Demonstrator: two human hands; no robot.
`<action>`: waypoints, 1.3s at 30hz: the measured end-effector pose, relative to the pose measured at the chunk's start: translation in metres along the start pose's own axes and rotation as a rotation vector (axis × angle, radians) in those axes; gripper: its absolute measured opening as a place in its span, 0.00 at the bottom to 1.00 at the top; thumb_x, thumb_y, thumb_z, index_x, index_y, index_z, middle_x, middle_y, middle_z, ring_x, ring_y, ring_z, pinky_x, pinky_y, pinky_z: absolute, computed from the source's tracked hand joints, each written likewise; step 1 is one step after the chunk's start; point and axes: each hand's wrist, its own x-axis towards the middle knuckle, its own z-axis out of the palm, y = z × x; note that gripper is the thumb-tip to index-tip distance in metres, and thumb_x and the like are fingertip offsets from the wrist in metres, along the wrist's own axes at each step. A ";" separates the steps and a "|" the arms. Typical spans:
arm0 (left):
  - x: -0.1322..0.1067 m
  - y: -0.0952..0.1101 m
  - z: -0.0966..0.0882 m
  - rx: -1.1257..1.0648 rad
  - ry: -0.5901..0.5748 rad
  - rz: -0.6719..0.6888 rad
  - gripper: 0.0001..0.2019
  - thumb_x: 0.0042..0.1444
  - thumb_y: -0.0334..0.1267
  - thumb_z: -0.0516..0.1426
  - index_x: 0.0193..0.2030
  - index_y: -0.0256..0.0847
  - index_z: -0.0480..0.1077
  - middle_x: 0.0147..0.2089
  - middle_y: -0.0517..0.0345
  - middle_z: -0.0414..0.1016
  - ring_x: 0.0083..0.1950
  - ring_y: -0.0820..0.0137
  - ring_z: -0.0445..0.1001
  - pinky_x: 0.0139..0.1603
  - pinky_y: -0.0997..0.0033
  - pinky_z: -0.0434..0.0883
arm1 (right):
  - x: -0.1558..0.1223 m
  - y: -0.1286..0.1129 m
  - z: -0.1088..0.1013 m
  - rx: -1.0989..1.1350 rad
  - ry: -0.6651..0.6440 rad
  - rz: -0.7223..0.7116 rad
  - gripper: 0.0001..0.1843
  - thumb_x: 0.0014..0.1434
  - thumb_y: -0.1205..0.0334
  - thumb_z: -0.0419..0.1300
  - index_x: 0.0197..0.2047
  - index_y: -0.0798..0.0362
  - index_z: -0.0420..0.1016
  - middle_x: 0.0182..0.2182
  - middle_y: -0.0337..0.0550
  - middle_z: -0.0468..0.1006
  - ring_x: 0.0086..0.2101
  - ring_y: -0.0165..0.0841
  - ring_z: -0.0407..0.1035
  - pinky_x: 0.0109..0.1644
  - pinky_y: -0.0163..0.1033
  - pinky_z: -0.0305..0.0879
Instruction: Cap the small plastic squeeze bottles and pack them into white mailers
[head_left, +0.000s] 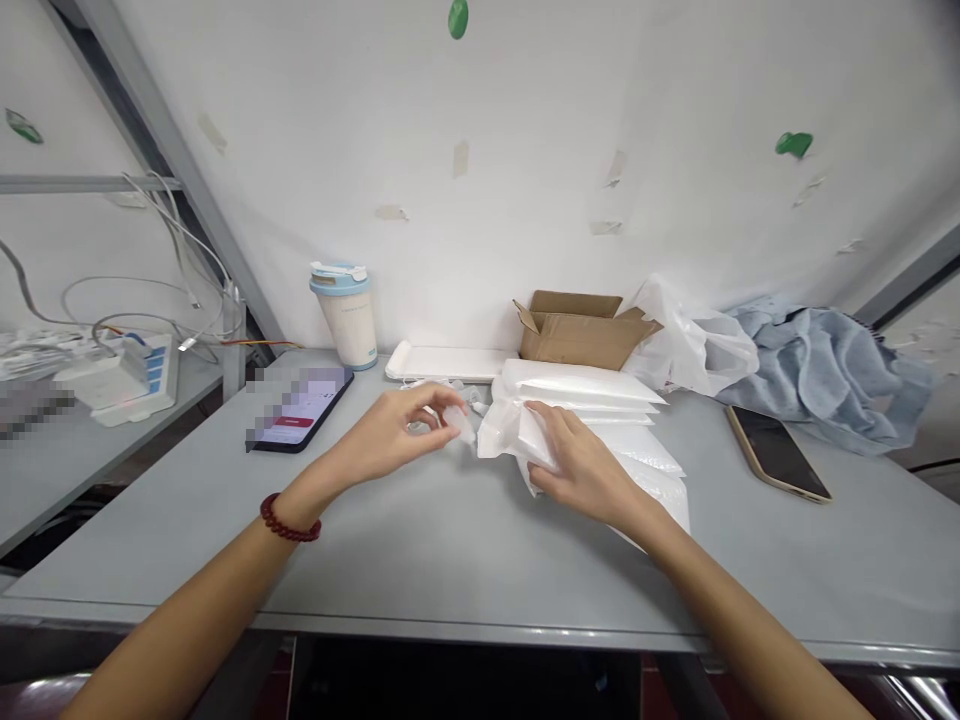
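My right hand [581, 465] is closed on a white padded mailer [501, 428], its mouth turned toward the left. Between the fingertips of my left hand [401, 432] is a small translucent white piece [459, 424], too unclear to name exactly. It sits just left of the mailer's mouth; whether the two touch I cannot tell. Behind and under my right hand lie several more white padded mailers [577, 380], overlapping on the grey table [420, 560]. Some clear crumpled plastic [477, 400] shows behind my fingertips.
Along the wall stand a blue-lidded cup [349, 318], a white tray [450, 362], an open cardboard box [574, 335], a white plastic bag [694, 340] and light blue cloth [832, 370]. Phones lie left [304, 410] and right [776, 452]. A power strip [142, 380] with cables is far left.
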 end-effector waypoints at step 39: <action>-0.011 0.012 0.002 0.084 -0.736 -0.036 0.29 0.39 0.44 0.67 0.50 0.47 0.67 0.48 0.58 0.69 0.46 0.66 0.67 0.43 0.72 0.65 | 0.001 0.001 0.004 -0.052 -0.033 0.004 0.34 0.48 0.65 0.53 0.60 0.56 0.51 0.49 0.55 0.66 0.47 0.46 0.61 0.48 0.50 0.61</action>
